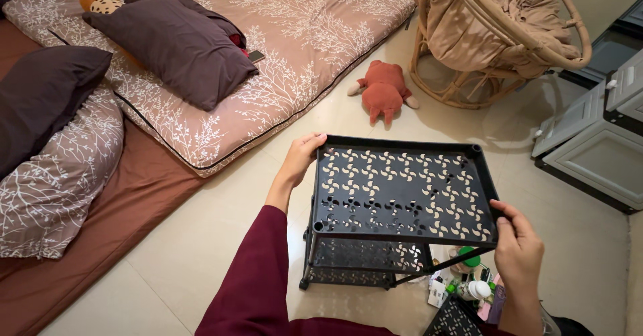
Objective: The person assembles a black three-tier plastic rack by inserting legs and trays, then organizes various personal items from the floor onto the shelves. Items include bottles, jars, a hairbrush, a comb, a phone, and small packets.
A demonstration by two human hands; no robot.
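Near the camera, small bottles point(469, 286) sit on the floor point(201, 242) by the rack point(355, 259). The right hand point(519, 255) holds the near right corner of a black shelf point(402, 188), fingers clamped on its edge. The left hand point(300, 158) grips the far left corner the same way. The shelf is held flat, just above the rack. Farther off lie a red plush toy point(383, 91), a mattress point(288, 34) with dark pillows point(174, 41), and a round chair point(495, 28).

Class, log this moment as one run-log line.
left hand: grips shelf tray far corner | right hand: grips near corner | tray: above black rack
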